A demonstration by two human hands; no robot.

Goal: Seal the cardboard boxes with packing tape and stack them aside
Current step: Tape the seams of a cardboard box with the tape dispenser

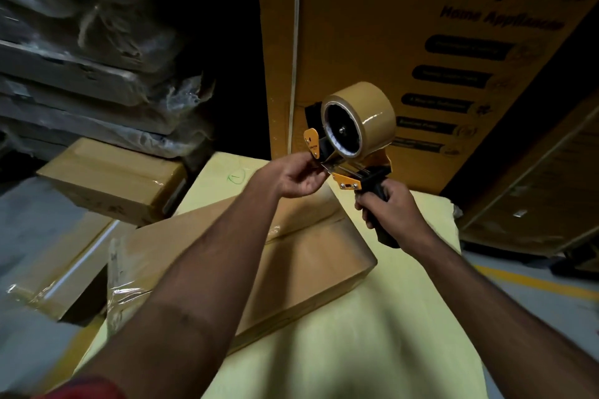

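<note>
A grey floor [29, 236] marked with a yellow line [531, 282] is seen under dim light. Plastic-wrapped slabs [81, 74] are stacked far left; a tall printed orange carton [421, 42] stands far right.

On the tall orange carton [372, 52] standing upright ahead of us, we read the large dark brand name "Crompton", its last letter cut by the picture's edge, and beneath it the smaller line "Home Appliances". Below that, five dark rounded labels run down the carton's face, their print too blurred for us to read. A green circled mark [236, 177] sits on the pale yellow sheet [372, 334]; we cannot tell what it says.
</note>
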